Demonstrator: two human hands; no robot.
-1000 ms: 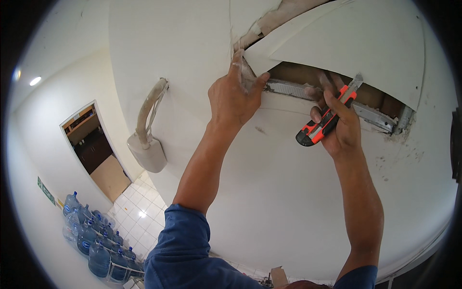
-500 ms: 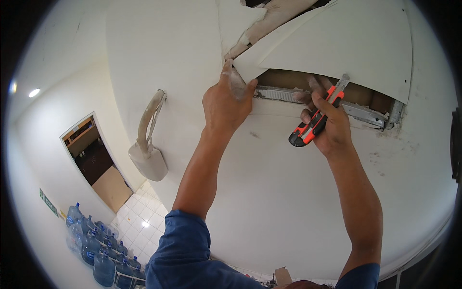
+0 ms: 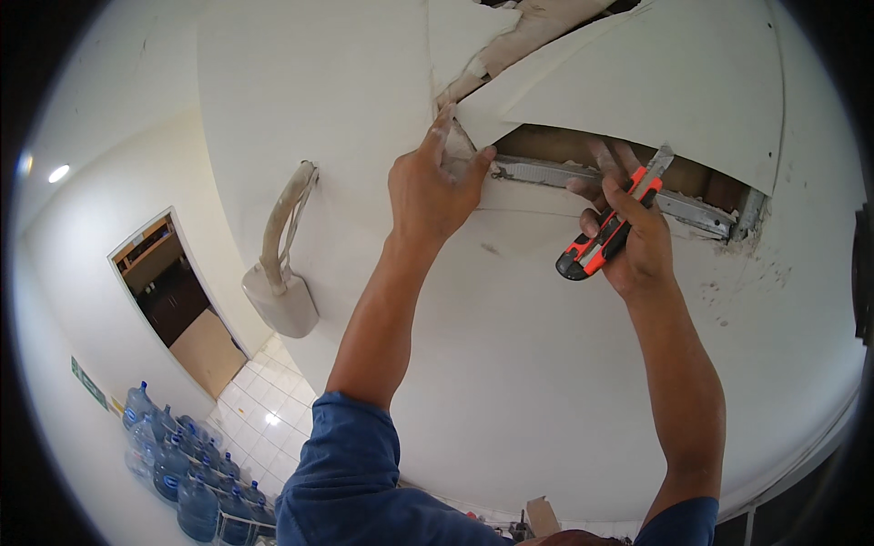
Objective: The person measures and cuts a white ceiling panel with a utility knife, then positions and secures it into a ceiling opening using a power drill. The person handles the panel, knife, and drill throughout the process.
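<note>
A torn white drywall panel (image 3: 655,91) hangs partly loose from the surface above me, with a long gap beneath its lower edge. My left hand (image 3: 430,187) grips the panel's broken corner (image 3: 458,141), thumb and forefinger on either side of it; the other fingers are hidden. In my right hand (image 3: 645,238) is a red and black utility knife (image 3: 605,227), its blade pointing up and right. The right fingertips, somewhat blurred, reach up to the panel's lower edge at the gap. A metal channel (image 3: 537,173) runs along the gap.
A ragged hole (image 3: 546,50) with torn paper lies above. Wrapped cables hang from the surface into a pale box (image 3: 280,305) at left. Farther down left are a doorway (image 3: 177,305), tiled floor (image 3: 273,400) and several blue water jugs (image 3: 196,505). A cardboard box (image 3: 543,517) stands below.
The view has shifted slightly, so the panel and both hands sit a little farther right. The left hand keeps its hold at the corner, and the knife stays in the right hand.
</note>
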